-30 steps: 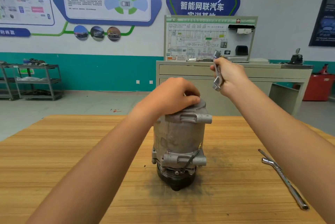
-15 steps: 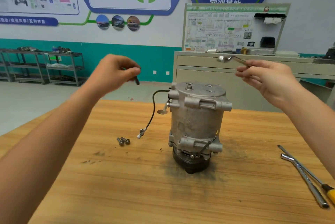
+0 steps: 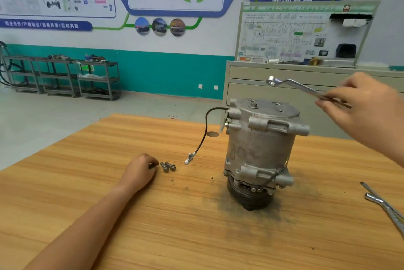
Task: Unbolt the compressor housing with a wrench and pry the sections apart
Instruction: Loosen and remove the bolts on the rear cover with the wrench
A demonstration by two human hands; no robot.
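The grey compressor housing [image 3: 260, 149] stands upright on its dark pulley, right of the middle of the wooden table [image 3: 131, 226]. Its black cable [image 3: 204, 132] hangs down to the left and ends in a white connector. My right hand [image 3: 360, 112] holds a silver ring wrench [image 3: 290, 85] by its handle, above and to the right of the housing's top; the ring end is clear of the housing. My left hand [image 3: 137, 171] rests low on the table and pinches a dark bolt at its fingertips. Just right of it lie two loose bolts [image 3: 168, 166].
A second wrench and a screwdriver [image 3: 387, 206] lie at the table's right edge. A small round washer [image 3: 212, 134] lies behind the housing. Beyond the table stand a grey cabinet [image 3: 284, 77] with a wiring board and metal shelves [image 3: 63, 77] along the far wall.
My left hand left the housing's top, lifted a bolt away to the left, then came down to the table beside the two bolts. The wrench swung from upright to nearly level.
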